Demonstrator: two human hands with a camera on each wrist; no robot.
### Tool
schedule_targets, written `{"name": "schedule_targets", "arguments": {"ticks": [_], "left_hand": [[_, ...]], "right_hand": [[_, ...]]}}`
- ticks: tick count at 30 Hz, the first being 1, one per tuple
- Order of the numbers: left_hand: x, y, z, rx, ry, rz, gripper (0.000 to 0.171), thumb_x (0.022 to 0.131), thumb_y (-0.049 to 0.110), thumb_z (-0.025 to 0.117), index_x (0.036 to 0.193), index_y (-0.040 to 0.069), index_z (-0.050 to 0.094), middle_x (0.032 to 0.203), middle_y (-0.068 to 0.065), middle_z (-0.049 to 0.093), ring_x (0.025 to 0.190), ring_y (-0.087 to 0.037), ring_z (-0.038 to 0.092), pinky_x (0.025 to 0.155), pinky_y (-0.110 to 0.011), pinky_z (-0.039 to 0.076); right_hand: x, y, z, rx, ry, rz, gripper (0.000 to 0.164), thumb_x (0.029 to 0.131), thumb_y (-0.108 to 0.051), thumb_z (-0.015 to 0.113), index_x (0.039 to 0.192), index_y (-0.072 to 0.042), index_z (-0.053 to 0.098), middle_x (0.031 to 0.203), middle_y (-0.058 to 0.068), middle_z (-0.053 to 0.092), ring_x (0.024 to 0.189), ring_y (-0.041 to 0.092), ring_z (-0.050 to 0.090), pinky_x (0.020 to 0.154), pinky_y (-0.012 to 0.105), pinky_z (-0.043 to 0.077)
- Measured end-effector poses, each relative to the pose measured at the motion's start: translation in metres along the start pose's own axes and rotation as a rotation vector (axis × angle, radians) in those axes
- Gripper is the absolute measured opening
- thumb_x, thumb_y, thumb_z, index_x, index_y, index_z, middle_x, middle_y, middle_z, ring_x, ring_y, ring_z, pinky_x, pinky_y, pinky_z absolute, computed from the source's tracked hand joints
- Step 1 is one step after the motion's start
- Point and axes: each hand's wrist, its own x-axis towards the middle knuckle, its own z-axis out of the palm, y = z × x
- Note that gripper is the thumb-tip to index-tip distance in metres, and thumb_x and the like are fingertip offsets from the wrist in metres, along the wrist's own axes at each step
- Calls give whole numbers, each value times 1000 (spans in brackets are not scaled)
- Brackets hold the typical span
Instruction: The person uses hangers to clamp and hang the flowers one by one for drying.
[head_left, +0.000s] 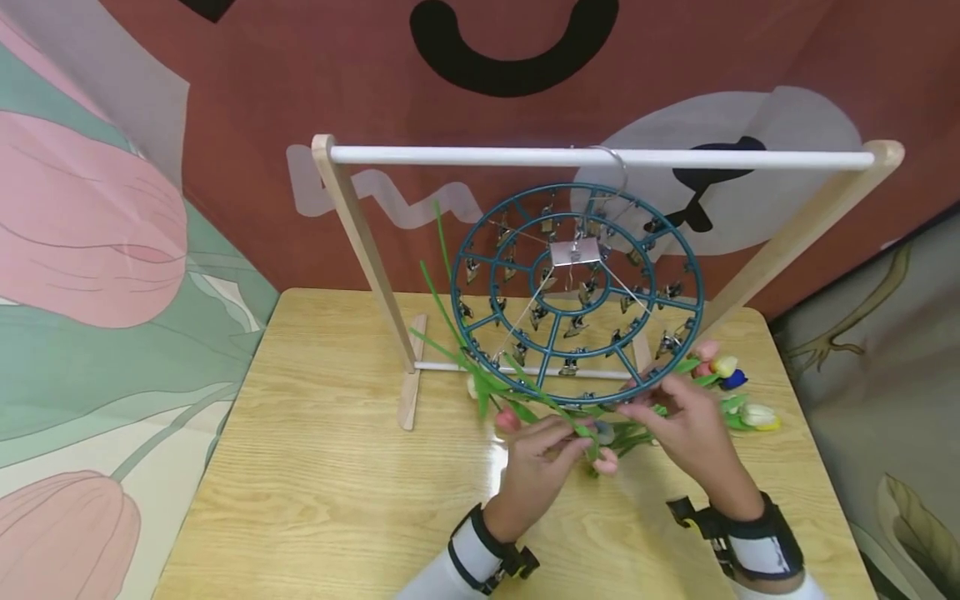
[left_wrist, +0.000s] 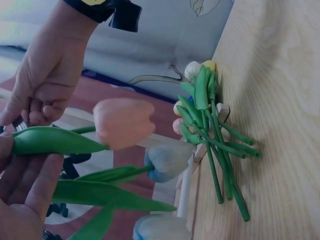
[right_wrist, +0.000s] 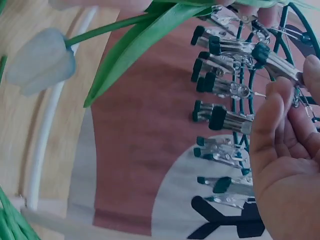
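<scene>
A round teal clip hanger hangs by its hook from the rack's white bar. My left hand holds a pink tulip by its stem and leaf, just below the hanger's front rim. At that rim my right hand pinches a metal clip with dark green tips between thumb and fingers. In the left wrist view, two pale blue tulips are beside the pink one, blooms pointing the same way. Another pink tulip sits under the rim, left of my left hand.
More tulips lie piled on the wooden table, right of the hanger. Wooden posts carry the white bar. Many more clips dangle from the rings. A printed cloth backs the table.
</scene>
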Motion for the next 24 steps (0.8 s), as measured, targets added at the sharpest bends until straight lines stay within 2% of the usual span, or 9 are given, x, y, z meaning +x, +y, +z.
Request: {"name": "schedule_targets", "arguments": {"ticks": [5,8,10,16,24], "left_hand": [[-2,-4,-1,9,-9,-49,19,92,-2,72,111,-4,74,110,-18,76,93,-20,76,79,-18,62],[-3,-4,-1,9,-14,-83,16,95,1,70,110,-2,74,106,-15,77,89,-17,75,77,-18,62],[-3,-6,0,20,-14,-93,13,96,3,70,107,0,75,99,-12,76,81,-13,72,71,-16,61],[-3,-9,3,37,-4,-99,6,95,4,71,97,1,76,84,-6,72,68,-6,59,60,-10,54],[-4,-9,6,-5,-1,-129,9,96,3,71,101,0,77,92,-9,74,73,-9,61,61,-12,56]], "right_hand": [[-3,-1,6,174,16,30,35,70,28,76,98,6,70,87,-7,66,75,2,60,66,12,53],[-4,-2,10,323,22,37,30,75,28,71,98,10,68,89,-5,68,75,4,61,65,14,54],[-5,-3,12,405,27,37,27,78,28,69,99,12,67,92,-3,70,76,5,63,65,14,55],[-5,-3,18,425,26,69,15,85,17,73,95,17,62,100,-11,73,84,1,70,72,13,59],[-7,-6,25,454,63,58,17,87,9,75,93,19,62,99,-11,73,82,0,69,68,12,58]]}}
